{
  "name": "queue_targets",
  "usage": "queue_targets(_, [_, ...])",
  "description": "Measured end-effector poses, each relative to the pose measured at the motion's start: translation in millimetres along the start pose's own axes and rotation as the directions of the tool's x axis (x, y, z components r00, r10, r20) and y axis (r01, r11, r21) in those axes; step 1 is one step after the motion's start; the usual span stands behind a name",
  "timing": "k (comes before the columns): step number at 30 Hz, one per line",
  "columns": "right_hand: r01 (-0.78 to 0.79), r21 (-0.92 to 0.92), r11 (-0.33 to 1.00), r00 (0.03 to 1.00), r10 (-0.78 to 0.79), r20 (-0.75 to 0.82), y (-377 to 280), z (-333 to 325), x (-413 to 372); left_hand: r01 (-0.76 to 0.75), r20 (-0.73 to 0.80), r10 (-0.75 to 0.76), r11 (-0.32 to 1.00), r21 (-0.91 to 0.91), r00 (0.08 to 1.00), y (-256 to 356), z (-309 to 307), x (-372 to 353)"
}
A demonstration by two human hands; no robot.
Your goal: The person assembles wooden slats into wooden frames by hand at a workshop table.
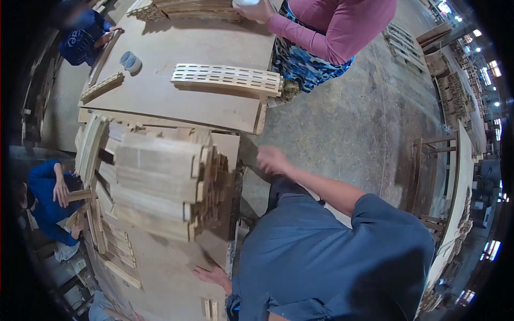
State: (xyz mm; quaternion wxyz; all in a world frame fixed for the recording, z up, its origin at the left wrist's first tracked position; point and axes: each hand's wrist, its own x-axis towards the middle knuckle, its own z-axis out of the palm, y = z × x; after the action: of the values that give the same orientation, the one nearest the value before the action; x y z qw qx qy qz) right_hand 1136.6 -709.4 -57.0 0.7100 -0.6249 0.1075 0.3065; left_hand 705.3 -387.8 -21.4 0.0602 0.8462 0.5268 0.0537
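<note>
My left hand (214, 276) rests on the tabletop with its fingers spread, holding nothing. Above the floor, just off the table's edge, my right hand (273, 160) is loosely curled and a little blurred; I see nothing in it. Between the two hands and further onto the table is a large stack of pale wooden slats (155, 176), with uneven notched ends on the side nearest me. Neither hand touches this stack. Two short wooden strips (211, 309) lie on the table near my left hand.
Across the table, a person in blue (45, 198) handles wood pieces. At the adjoining table (214, 107), a person in a pink top (342, 32) stands by slotted strips (227, 76), and another person (80, 40) holds a long slat. A tub (131, 62) stands there.
</note>
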Motion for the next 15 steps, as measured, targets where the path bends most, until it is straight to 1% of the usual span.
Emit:
queue_targets(1, [0.052, 0.076, 0.996, 0.989, -0.041, -0.139, -38.5, -28.4, 6.7, 0.004, 0.005, -0.004, 1.000, 0.024, 1.000, 10.6, 3.1, -5.1])
queue_targets(2, [0.025, 0.132, 0.991, 0.980, 0.001, -0.198, -59.8, -66.1, 28.9, -0.039, -0.091, 0.042, 0.999, 0.038, 0.995, 22.3, 9.8, -9.1])
queue_targets(3, [0.122, -0.040, 0.992, 0.939, -0.129, -0.318, -75.2, -92.7, 54.4, -0.081, -0.186, 0.090, 0.995, 0.054, 0.978, 32.1, 17.5, -11.9])
queue_targets(4, [0.200, -0.224, 0.954, 0.871, -0.278, -0.406, -86.5, -111.3, 77.6, -0.077, -0.187, 0.089, 0.995, 0.068, 0.978, 39.5, 29.7, -10.5])
queue_targets(5, [0.302, -0.467, 0.831, 0.799, -0.488, -0.352, -115.3, -116.5, 81.2, 0.025, -0.131, -0.075, 0.937, -0.348, 0.989, 44.0, 44.2, -5.7])
queue_targets(6, [0.371, -0.673, 0.639, 0.705, -0.666, -0.244, -154.8, -116.3, 75.6, 0.136, -0.012, -0.202, 0.705, -0.696, 0.979, 46.6, 52.4, -1.6])
queue_targets(7, [0.365, -0.668, 0.648, 0.713, -0.657, -0.247, -180.5, -118.2, 78.4, 0.138, -0.013, -0.202, 0.714, -0.686, 0.979, 56.1, 46.3, 3.8])
queue_targets(8, [0.331, -0.829, 0.450, 0.732, -0.677, -0.075, -202.3, -119.7, 83.7, 0.109, -0.036, -0.176, 0.743, -0.660, 0.984, 66.9, 42.6, 5.6])
queue_targets(9, [0.306, -0.928, 0.213, 0.756, -0.647, 0.101, -212.6, -121.2, 93.1, 0.082, -0.057, -0.152, 0.770, -0.632, 0.987, 78.7, 36.6, 8.4])
queue_targets(10, [0.308, -0.926, 0.220, 0.763, -0.639, 0.102, -214.6, -122.0, 105.5, 0.055, -0.078, -0.128, 0.795, -0.604, 0.989, 83.7, 33.6, 9.7])
queue_targets(12, [0.334, -0.943, -0.005, 0.731, -0.631, 0.262, -219.9, -118.5, 125.8, 0.000, -0.117, -0.077, 0.838, -0.546, 0.990, 90.7, 29.7, 15.0])
queue_targets(13, [0.339, -0.941, 0.001, 0.734, -0.626, 0.264, -223.6, -116.5, 132.3, -0.029, -0.137, -0.049, 0.856, -0.516, 0.989, 92.5, 28.3, 19.1])
queue_targets(14, [0.332, -0.940, 0.072, 0.829, -0.497, 0.255, -227.7, -114.9, 138.4, -0.056, -0.156, -0.023, 0.872, -0.486, 0.988, 94.1, 27.1, 22.7])
queue_targets(15, [0.314, -0.939, 0.141, 0.902, -0.351, 0.250, -229.8, -113.3, 142.1, -0.082, -0.172, 0.004, 0.888, -0.453, 0.985, 95.6, 24.5, 25.1])
